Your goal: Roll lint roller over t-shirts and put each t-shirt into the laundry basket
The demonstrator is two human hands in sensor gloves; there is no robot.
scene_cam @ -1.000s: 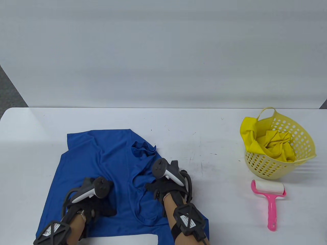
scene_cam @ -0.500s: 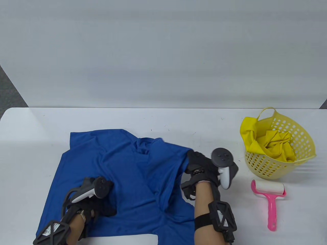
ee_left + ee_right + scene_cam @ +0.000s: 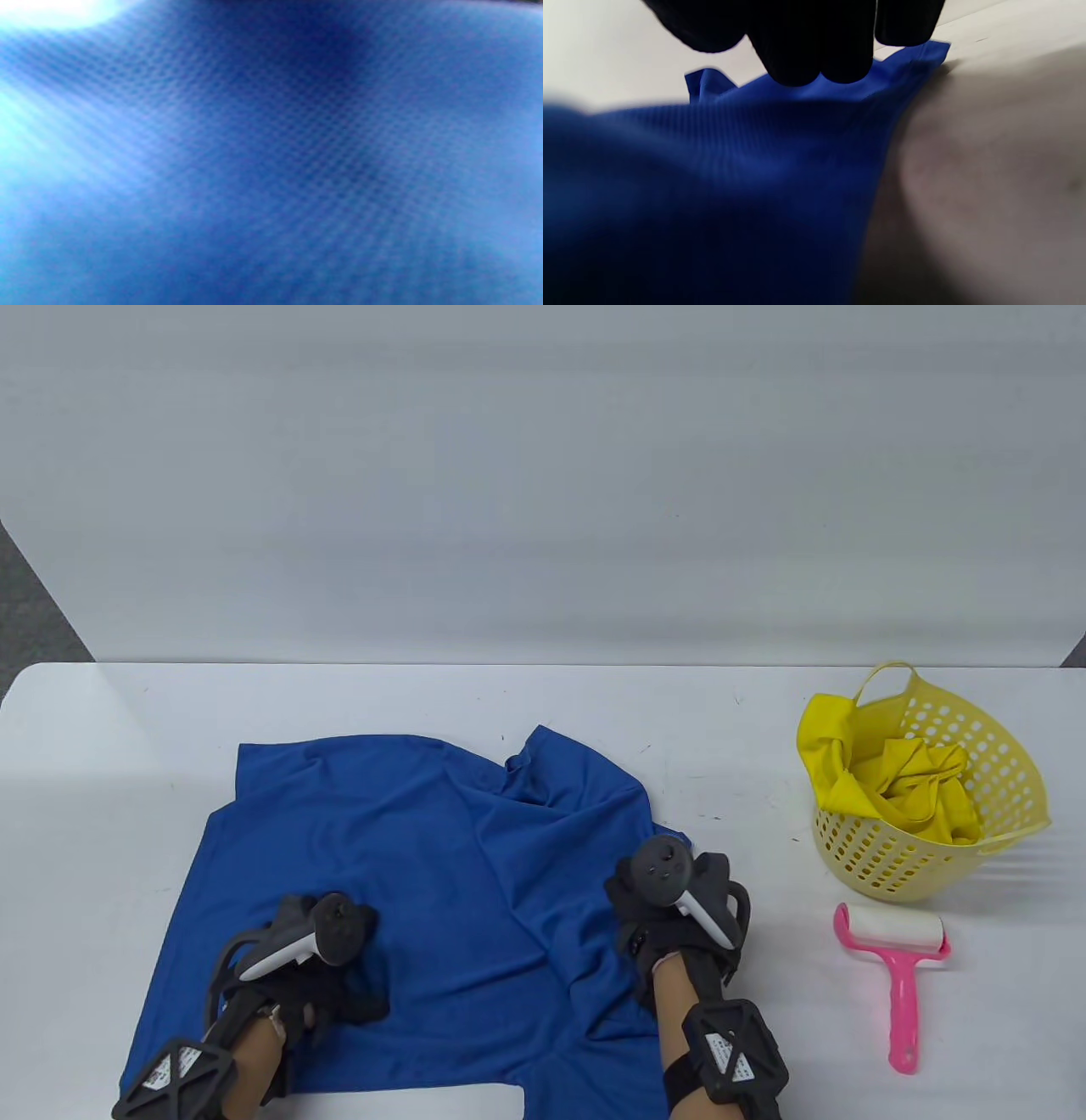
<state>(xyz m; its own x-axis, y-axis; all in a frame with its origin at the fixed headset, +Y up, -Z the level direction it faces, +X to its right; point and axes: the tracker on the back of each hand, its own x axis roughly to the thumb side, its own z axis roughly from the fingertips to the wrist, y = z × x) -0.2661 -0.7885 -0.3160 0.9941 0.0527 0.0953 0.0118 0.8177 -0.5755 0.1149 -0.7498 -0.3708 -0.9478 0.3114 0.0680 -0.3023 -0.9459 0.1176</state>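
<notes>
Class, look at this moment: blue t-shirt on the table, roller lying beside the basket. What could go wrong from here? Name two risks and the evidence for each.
1. The blue t-shirt lies creased near the right hand, so the lint roller may bunch the fabric and miss patches.
2. The laundry basket is tilted and already holds a yellow garment draped over its rim; adding the shirt might tip it or spill cloth.

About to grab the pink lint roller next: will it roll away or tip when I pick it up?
The pink lint roller lies flat on the table, so tipping seems unlikely. A sideways nudge probably will not roll it, since its long handle rests on the table too. It looks light, likely an easy lift by the handle for the right hand.
</notes>
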